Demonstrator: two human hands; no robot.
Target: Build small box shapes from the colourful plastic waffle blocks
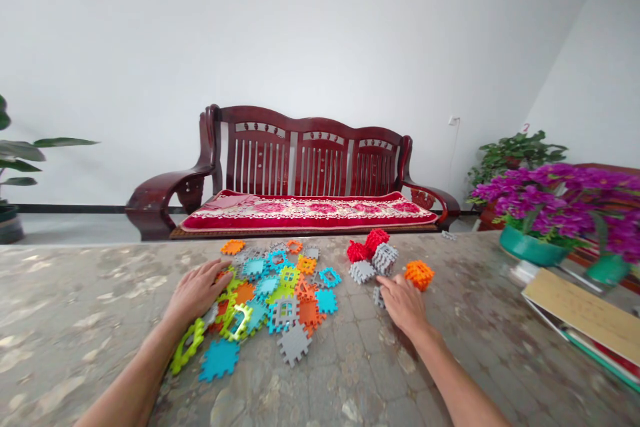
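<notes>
A person's two bare hands rest over a patterned worktop (345,373). The left hand (197,290) lies palm down, its grip loose and the fingers extended, at the left edge of a spread pile (280,290) of blue, green, orange and grey notched tiles. The right hand (404,303) is well apart from the pile, beside a small grey tile (378,297); whether its grip is closed on anything cannot be told. Just beyond it stand red stacks (377,240) and a grey stack (385,258), with an orange stack (419,275) to its right. Purple flowers (555,197) stand farther right.
</notes>
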